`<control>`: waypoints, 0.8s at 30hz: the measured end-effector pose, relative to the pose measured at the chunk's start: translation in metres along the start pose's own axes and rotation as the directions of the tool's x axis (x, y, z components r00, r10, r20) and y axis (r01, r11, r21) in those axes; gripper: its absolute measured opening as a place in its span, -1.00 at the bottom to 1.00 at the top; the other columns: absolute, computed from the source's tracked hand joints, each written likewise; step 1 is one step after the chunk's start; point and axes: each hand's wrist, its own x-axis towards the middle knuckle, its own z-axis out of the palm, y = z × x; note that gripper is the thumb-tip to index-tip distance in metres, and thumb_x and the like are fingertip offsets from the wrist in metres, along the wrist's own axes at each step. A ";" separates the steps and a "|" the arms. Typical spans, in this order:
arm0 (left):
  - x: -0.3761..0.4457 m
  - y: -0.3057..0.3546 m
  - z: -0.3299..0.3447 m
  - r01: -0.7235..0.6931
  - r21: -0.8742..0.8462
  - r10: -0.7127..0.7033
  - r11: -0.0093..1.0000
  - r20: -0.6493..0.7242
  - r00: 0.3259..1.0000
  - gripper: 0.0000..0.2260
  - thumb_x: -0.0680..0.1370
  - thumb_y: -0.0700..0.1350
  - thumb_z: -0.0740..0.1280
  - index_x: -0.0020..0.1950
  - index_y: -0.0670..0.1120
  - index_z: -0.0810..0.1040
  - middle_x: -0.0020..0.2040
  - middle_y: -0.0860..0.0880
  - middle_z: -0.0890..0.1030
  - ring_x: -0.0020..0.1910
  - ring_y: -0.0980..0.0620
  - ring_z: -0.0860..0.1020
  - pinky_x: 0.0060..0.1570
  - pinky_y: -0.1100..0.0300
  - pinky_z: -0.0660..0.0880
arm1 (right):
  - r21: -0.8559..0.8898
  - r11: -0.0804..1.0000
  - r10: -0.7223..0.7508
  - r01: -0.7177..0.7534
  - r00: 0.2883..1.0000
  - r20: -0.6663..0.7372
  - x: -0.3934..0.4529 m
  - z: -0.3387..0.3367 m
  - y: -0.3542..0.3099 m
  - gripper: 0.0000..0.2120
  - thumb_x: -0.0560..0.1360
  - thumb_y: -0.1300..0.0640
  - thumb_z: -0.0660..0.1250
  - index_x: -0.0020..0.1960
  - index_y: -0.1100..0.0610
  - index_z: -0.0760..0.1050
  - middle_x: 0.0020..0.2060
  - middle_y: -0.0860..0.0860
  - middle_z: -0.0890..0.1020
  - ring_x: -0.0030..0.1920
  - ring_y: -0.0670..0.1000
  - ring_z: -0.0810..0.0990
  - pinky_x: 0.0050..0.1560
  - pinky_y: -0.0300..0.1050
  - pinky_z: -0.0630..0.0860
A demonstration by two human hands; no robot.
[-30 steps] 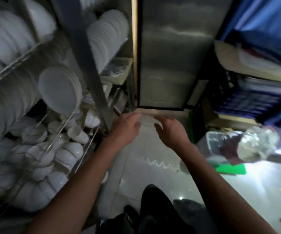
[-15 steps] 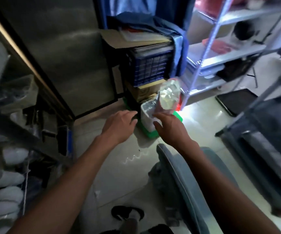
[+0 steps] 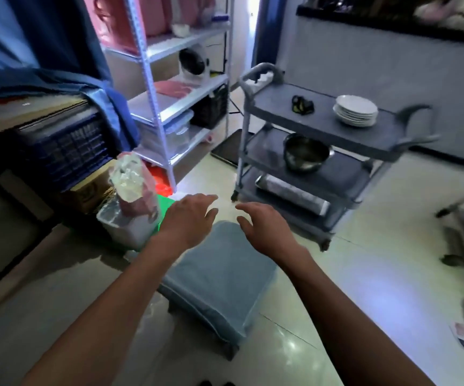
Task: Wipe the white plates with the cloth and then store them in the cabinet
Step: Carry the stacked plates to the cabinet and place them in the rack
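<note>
Both hands, left (image 3: pixel 189 218) and right (image 3: pixel 267 227), hang empty with fingers loosely apart over a stool (image 3: pixel 219 282), while a stack of plates (image 3: pixel 355 110) waits on the cart (image 3: pixel 281 107), seemingly unwiped and unstored.

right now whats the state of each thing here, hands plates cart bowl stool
left hand: open, holds nothing
right hand: open, holds nothing
white plates: stacked on the cart's top shelf
cart: upright on the floor
metal bowl: upright on the middle shelf
stool: upright, below the hands
</note>
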 end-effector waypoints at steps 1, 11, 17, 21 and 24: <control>0.008 0.012 0.004 -0.037 -0.005 0.038 0.999 0.028 0.999 -0.65 0.65 0.04 0.26 0.44 0.06 0.49 0.31 -0.05 0.60 0.24 -0.13 0.56 0.21 -0.03 0.50 | 0.001 0.999 0.042 -0.042 0.999 -0.023 -0.008 -0.008 0.012 -0.66 0.61 0.02 0.26 0.38 -0.01 0.51 0.33 -0.05 0.57 0.32 0.04 0.51 0.31 0.00 0.45; 0.038 0.136 0.059 -0.355 -0.085 0.365 0.931 0.185 0.912 -0.61 0.67 0.05 0.19 0.50 0.05 0.41 0.42 -0.04 0.52 0.37 -0.10 0.46 0.31 -0.02 0.39 | 0.054 0.914 0.406 -0.402 0.902 -0.150 -0.095 -0.054 0.104 -0.60 0.61 0.08 0.28 0.44 0.04 0.45 0.35 0.01 0.56 0.30 0.06 0.53 0.32 0.02 0.47; 0.053 0.206 0.092 -0.470 -0.072 0.471 0.880 0.271 0.840 -0.60 0.67 0.06 0.19 0.51 0.04 0.39 0.39 -0.05 0.54 0.34 -0.10 0.48 0.32 -0.02 0.41 | 0.029 0.853 0.519 -0.522 0.839 -0.161 -0.132 -0.073 0.166 -0.66 0.63 0.02 0.24 0.39 0.00 0.47 0.29 -0.01 0.59 0.24 0.07 0.55 0.20 -0.03 0.49; 0.076 0.265 0.119 -0.523 -0.054 0.514 0.851 0.296 0.805 -0.61 0.67 0.06 0.19 0.50 0.03 0.40 0.36 -0.05 0.56 0.29 -0.10 0.52 0.24 -0.04 0.45 | 0.029 0.830 0.552 -0.556 0.815 -0.173 -0.148 -0.096 0.223 -0.61 0.64 0.04 0.22 0.46 0.01 0.41 0.38 0.00 0.53 0.34 0.09 0.50 0.31 0.01 0.45; 0.095 0.318 0.138 -0.550 -0.044 0.536 0.834 0.301 0.789 -0.61 0.67 0.04 0.18 0.48 0.00 0.42 0.35 -0.06 0.56 0.26 -0.09 0.54 0.23 -0.06 0.45 | 0.051 0.822 0.567 -0.567 0.806 -0.171 -0.155 -0.116 0.270 -0.62 0.65 0.05 0.21 0.45 0.04 0.42 0.38 0.01 0.52 0.33 0.10 0.50 0.30 0.00 0.43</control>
